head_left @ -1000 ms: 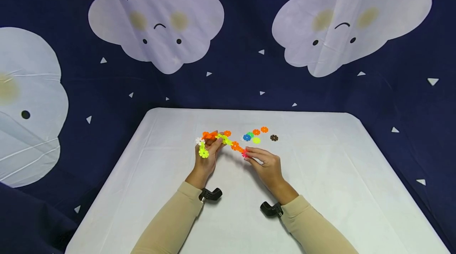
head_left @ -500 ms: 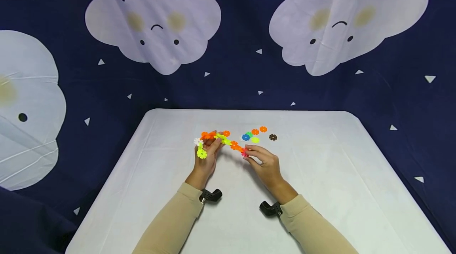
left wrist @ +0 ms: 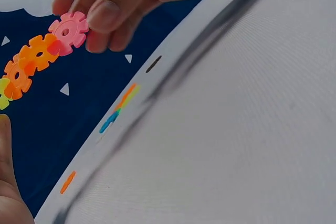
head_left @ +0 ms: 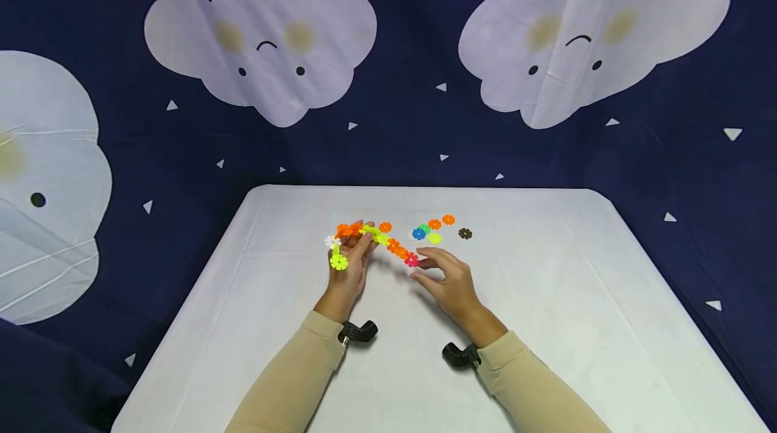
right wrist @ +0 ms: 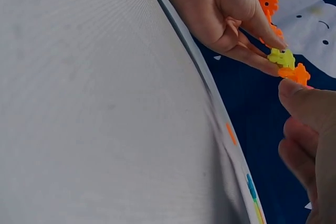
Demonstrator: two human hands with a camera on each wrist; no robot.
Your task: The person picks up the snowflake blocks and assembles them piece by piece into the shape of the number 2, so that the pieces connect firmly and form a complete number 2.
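A chain of flower-shaped plastic interlocking discs (head_left: 394, 247) hangs above the table, held up by my left hand (head_left: 349, 278). The left thumb and fingers pinch it near its yellow discs (right wrist: 282, 57). Its left part bends down through orange and a white disc (head_left: 332, 241) to a yellow disc (head_left: 338, 262). At the right end sits a pink disc (left wrist: 69, 32), joined to an orange one. My right hand (head_left: 449, 281) is right beside this pink disc, thumb and forefinger spread apart, the thumb tip (left wrist: 105, 15) close to its rim.
Loose discs lie on the white table (head_left: 516, 298) beyond the hands: a blue one (head_left: 419, 234), a green, a yellow (head_left: 434, 239), several orange (head_left: 448, 220) and a dark brown one (head_left: 465, 233). A dark cloud-print curtain (head_left: 413, 136) hangs behind the table.
The right thumb and forefinger have parted from the pink disc they pinched. My left hand has shifted the chain slightly left, away from the right hand.
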